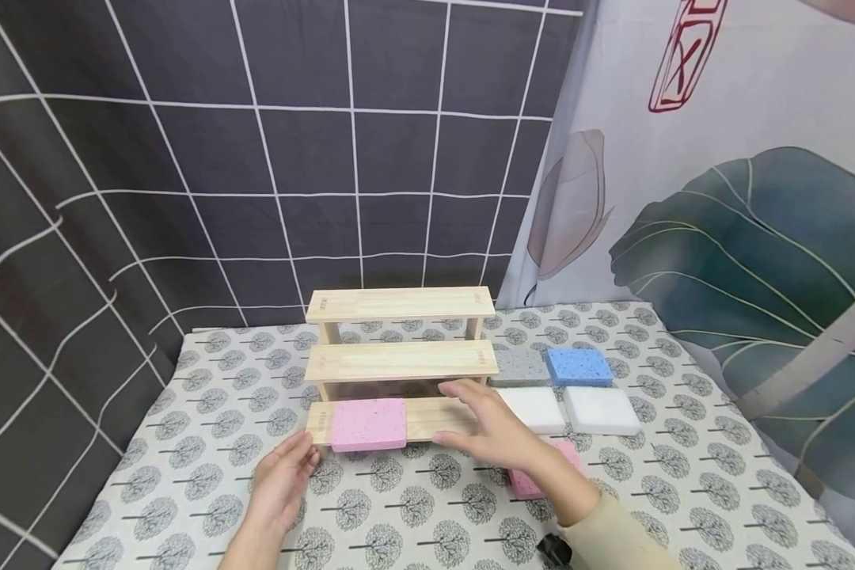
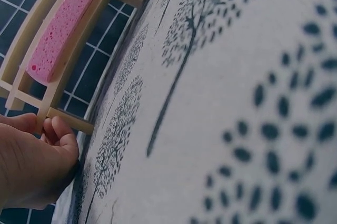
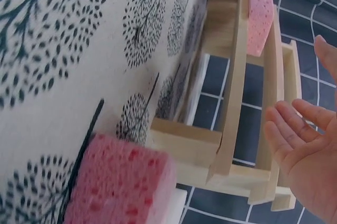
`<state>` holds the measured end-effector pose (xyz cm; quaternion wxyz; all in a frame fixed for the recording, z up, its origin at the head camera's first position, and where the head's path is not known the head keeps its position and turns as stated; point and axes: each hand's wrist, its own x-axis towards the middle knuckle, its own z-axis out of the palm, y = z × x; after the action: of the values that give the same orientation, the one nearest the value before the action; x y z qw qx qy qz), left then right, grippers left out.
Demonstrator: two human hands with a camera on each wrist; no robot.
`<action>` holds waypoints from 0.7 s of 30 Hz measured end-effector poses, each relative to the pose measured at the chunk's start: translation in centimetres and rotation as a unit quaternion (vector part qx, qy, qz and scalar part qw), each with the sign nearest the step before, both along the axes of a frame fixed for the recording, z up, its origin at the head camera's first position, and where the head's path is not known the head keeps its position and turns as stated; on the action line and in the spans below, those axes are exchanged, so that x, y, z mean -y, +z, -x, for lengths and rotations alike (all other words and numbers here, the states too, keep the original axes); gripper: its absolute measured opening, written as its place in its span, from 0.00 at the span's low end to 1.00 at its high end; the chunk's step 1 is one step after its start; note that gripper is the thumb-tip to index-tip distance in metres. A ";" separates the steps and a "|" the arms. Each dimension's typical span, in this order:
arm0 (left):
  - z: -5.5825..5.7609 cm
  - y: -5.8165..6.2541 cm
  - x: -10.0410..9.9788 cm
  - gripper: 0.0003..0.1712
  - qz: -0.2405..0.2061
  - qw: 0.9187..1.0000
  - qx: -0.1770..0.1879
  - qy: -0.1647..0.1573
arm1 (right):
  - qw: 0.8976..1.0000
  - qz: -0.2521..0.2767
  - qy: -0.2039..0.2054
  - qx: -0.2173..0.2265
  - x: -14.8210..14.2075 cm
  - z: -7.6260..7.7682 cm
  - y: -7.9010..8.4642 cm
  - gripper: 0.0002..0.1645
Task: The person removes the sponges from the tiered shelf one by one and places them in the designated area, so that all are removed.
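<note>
A three-tier wooden step rack (image 1: 399, 360) stands on the patterned tablecloth, and a pink sponge (image 1: 368, 423) lies flat on its lowest board, left of the middle. My left hand (image 1: 281, 483) pinches the left end of that board between thumb and fingers, as the left wrist view also shows. Over the board's right end hovers my right hand (image 1: 495, 427), its fingers extended and the thumb spread apart, holding nothing. A second pink sponge (image 3: 116, 182) rests on the cloth beside the rack, partly covered by my right forearm in the head view.
Right of the rack lie a grey sponge (image 1: 518, 366), a blue sponge (image 1: 579, 367) and two white sponges (image 1: 602, 410). A dark gridded curtain (image 1: 399, 150) hangs behind the table. A small black object (image 1: 554, 549) shows by the right sleeve.
</note>
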<state>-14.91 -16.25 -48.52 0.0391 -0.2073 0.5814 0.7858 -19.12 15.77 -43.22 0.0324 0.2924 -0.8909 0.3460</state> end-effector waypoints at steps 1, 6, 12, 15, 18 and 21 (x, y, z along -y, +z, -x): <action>0.0 0.0 0.0 0.31 0.002 1.000 0.000 -0.001 | 1.000 0.000 0.000 0.006 0.2 0.0 0.0 0.45; 0.1 0.1 0.0 0.30 0.010 1.000 0.000 -0.005 | 1.000 0.008 0.012 0.019 1.0 0.1 -0.2 0.44; 0.2 0.1 0.0 0.30 0.008 1.000 -0.003 -0.005 | 1.000 0.004 0.017 0.009 2.0 0.4 -0.6 0.44; 0.1 0.1 0.0 0.31 0.008 1.000 -0.002 -0.004 | 1.000 0.002 0.020 0.007 2.6 0.6 -0.8 0.44; 0.1 0.0 0.0 0.31 0.004 1.000 0.001 0.000 | 1.000 -0.001 0.026 0.009 3.2 0.8 -1.1 0.44; 0.0 0.0 0.0 0.31 0.000 1.000 0.002 0.005 | 0.999 -0.010 0.030 0.012 3.7 1.0 -1.2 0.45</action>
<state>-14.93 -16.21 -48.55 0.0361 -0.2120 0.5800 0.7858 -20.09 12.03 -44.46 0.0088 0.3155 -0.8854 0.3413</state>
